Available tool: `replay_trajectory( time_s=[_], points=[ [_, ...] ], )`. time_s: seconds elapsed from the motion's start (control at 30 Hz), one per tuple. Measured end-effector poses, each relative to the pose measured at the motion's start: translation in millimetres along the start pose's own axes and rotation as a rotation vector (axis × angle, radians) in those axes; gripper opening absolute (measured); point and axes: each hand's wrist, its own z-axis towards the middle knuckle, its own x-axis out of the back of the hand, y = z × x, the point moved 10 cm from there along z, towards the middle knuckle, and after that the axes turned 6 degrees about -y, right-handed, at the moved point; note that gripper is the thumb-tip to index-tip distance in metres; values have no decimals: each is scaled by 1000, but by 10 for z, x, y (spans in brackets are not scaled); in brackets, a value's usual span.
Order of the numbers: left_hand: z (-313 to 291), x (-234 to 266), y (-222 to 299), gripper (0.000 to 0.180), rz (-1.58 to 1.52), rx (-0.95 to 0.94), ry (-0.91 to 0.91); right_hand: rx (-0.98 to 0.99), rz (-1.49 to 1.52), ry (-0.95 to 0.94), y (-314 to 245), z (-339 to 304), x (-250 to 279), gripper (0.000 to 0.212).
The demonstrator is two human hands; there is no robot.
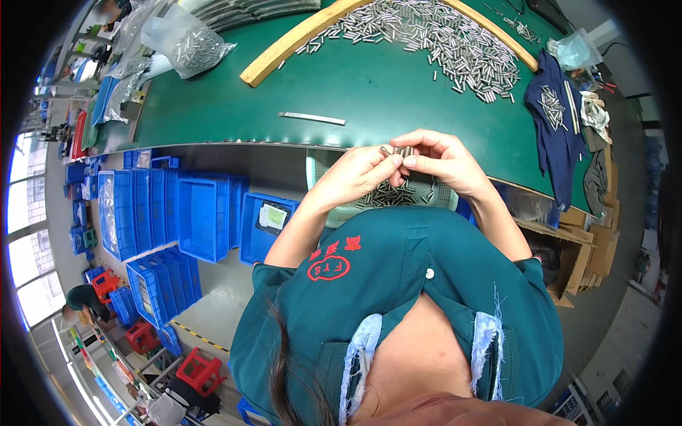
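Observation:
My left hand (364, 172) and my right hand (446, 165) meet at the table's front edge, fingers closed in a pinch. Between their fingertips is a small row of short metal pins (404, 151). Just below them, a pale green plastic basket (310, 170) sits at my lap, with many loose metal pins (389, 195) in it. Farther back on the green table (213, 92) lies a big heap of the same pins (455, 53), fenced by wooden strips (284, 53). A thin flat metal strip (312, 118) rests to the left of my hands.
A clear bag of pins (193, 51) stands at the back left. On the right, a dark blue cloth (543, 142) bears more pins (551, 108). Blue plastic crates (202, 216) stand at the lower left, a cardboard box (568, 248) at the right. Another person (87, 299) bends over far left.

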Motion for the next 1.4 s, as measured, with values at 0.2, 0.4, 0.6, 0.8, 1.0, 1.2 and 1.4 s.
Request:
replay_trajectory(
  time_s=[0.2,0.4,0.6,0.8,1.0,1.2,1.4],
  points=[
    [40,-30,-13,39,24,32,-80,-53,81,26,104,7,14,28],
    [44,-20,-126,40,57,144,-128,-165,-43,105,265,9,105,25],
    [76,15,-73,38,345,268,-173,-180,-137,162,369,48,188,26],
    [158,18,-63,36,480,277,-253,-188,-179,239,383,79,244,26],
    [168,75,-59,37,301,300,-233,-202,150,186,436,103,207,23],
    [98,47,0,33,70,270,-197,-261,623,98,625,32,16,20],
    [34,682,315,48,-287,-154,144,-221,-120,98,660,14,69,24]
  ],
)
